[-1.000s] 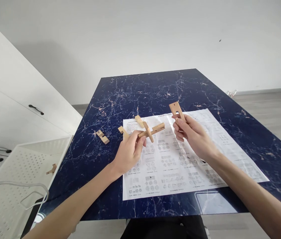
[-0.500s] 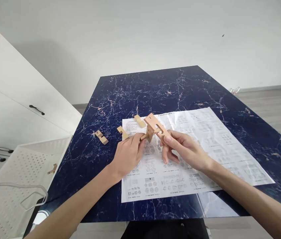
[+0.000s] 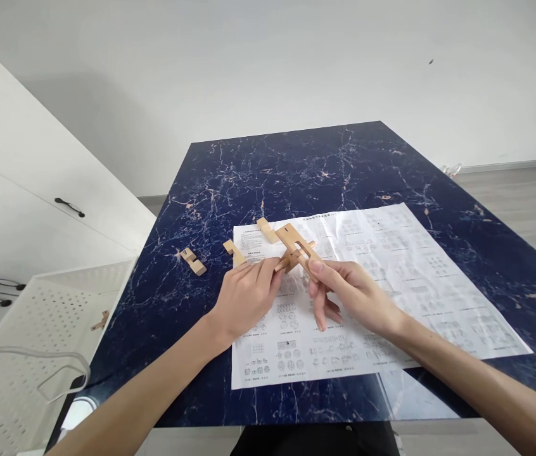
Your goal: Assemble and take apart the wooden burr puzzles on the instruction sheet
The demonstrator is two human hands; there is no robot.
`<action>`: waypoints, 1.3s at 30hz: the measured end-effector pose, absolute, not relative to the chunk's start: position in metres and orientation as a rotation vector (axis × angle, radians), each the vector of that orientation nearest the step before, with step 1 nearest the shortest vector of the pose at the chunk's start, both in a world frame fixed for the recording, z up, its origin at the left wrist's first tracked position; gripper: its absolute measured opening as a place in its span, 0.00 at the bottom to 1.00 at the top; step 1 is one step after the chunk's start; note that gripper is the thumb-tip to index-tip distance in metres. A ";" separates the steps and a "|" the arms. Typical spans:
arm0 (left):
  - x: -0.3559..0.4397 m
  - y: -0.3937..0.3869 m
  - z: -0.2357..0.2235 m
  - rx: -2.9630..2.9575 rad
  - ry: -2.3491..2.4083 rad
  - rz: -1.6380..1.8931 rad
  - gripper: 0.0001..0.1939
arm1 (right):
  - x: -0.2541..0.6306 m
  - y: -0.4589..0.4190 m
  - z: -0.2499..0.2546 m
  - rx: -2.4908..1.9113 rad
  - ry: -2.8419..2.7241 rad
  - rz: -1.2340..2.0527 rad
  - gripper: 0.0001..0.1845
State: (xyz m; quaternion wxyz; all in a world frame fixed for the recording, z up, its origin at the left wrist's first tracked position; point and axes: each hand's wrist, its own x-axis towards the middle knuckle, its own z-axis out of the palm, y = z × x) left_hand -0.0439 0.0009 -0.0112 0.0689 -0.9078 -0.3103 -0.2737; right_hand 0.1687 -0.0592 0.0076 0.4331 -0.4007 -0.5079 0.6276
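My left hand [image 3: 246,296] pinches one end of a small wooden cross assembly [image 3: 291,254] held just above a printed instruction sheet [image 3: 382,291]. My right hand [image 3: 348,292] grips a slotted wooden piece [image 3: 299,244], which sits over the cross with the cross's bar passing through its slot. Three loose wooden pieces lie nearby: one [image 3: 267,230] on the sheet's top left corner, one [image 3: 234,253] at the sheet's left edge, and a notched one [image 3: 193,261] further left on the dark blue marbled table [image 3: 296,171].
A white perforated tray [image 3: 25,342] stands at the table's left, holding one small wooden piece [image 3: 99,321] and a white cable [image 3: 49,373]. White cabinets with black handles [image 3: 69,207] line the left wall. The floor shows at the right.
My right hand carried the slotted piece from the right over to the cross in my left hand and slid it onto the bar. The view shifted slightly.
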 end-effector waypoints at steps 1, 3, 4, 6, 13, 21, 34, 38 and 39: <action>-0.044 0.001 -0.011 -2.732 -0.921 -0.831 0.09 | 0.169 -0.060 0.008 -0.999 -1.267 1.577 0.29; -0.044 0.001 -0.011 -2.729 -0.898 -0.838 0.09 | 0.169 -0.060 0.009 -0.995 -1.270 1.599 0.29; -0.044 0.001 -0.011 -2.727 -0.891 -0.838 0.09 | 0.169 -0.060 0.009 -0.990 -1.273 1.612 0.30; -0.045 0.001 -0.011 -2.718 -0.888 -0.833 0.09 | 0.169 -0.061 0.008 -0.977 -1.280 1.642 0.30; -0.043 0.001 -0.013 -2.656 -0.835 -0.858 0.10 | 0.170 -0.061 0.007 -0.985 -1.291 1.656 0.31; -0.041 0.000 -0.010 -2.626 -0.795 -0.860 0.12 | 0.171 -0.062 0.007 -1.038 -1.314 1.671 0.33; -0.041 -0.001 -0.009 -2.611 -0.742 -0.846 0.07 | 0.173 -0.062 0.013 -1.002 -1.333 1.750 0.35; -0.042 -0.001 -0.008 -2.610 -0.728 -0.837 0.07 | 0.175 -0.062 0.017 -1.000 -1.371 1.767 0.36; -0.042 -0.001 -0.008 -2.613 -0.733 -0.834 0.07 | 0.176 -0.062 0.018 -0.996 -1.386 1.772 0.36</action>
